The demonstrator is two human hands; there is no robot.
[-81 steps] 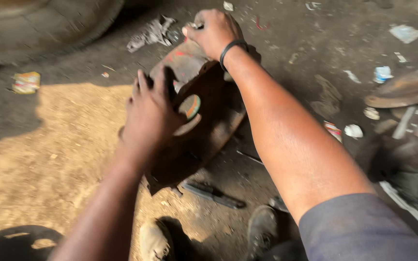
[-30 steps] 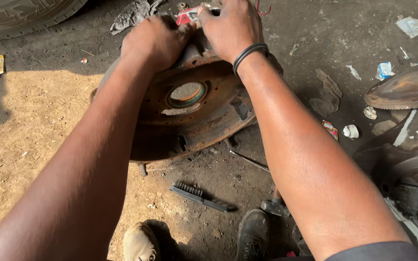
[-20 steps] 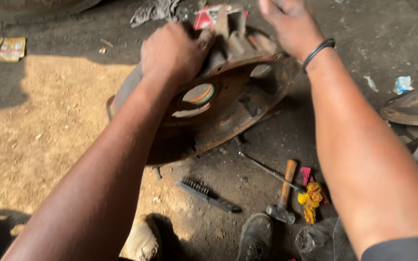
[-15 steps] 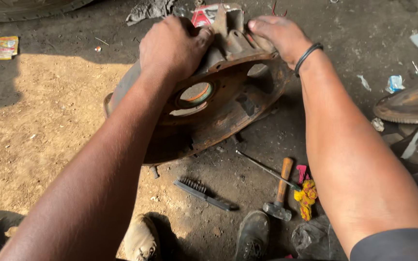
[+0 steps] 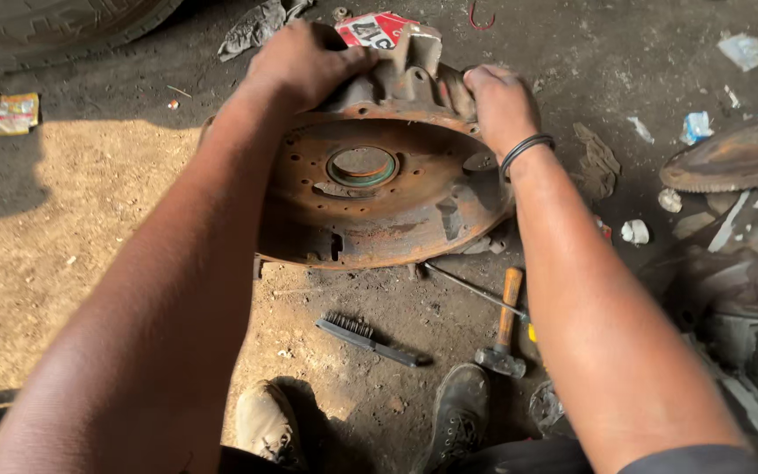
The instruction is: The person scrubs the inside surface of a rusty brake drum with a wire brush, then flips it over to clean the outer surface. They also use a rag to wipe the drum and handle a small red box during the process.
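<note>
Rusty cast-iron housing [image 5: 379, 189], round and dished, held at its far upper edge by both hands. Left hand [image 5: 304, 61] clamped over the top-left rim, fingers curled down behind the casting. Right hand [image 5: 500, 104] closed on the top-right rim beside the raised lug; a dark band [image 5: 526, 147] sits on that wrist. Housing is tilted up toward the camera, its lower edge resting on the dirt ground [image 5: 72, 228], open face showing a central bore with a greenish seal ring [image 5: 361, 167].

Just below the housing: a thin metal rod [image 5: 467, 285] angling out from under its lower-right edge. Near it, further below, a wooden-handled hammer [image 5: 504, 325] lying head-down, and to the left of that a wire brush [image 5: 366, 338]. Two worn shoes [image 5: 458, 412] at the bottom, below the brush. Above the housing, touching its top, a red-and-white scrap of packaging [image 5: 370, 26]; a grey rag [image 5: 256, 22] left of that. Well to the upper left, a tyre [image 5: 54, 31]. Right of the housing, a rusted disc [image 5: 734, 158].
</note>
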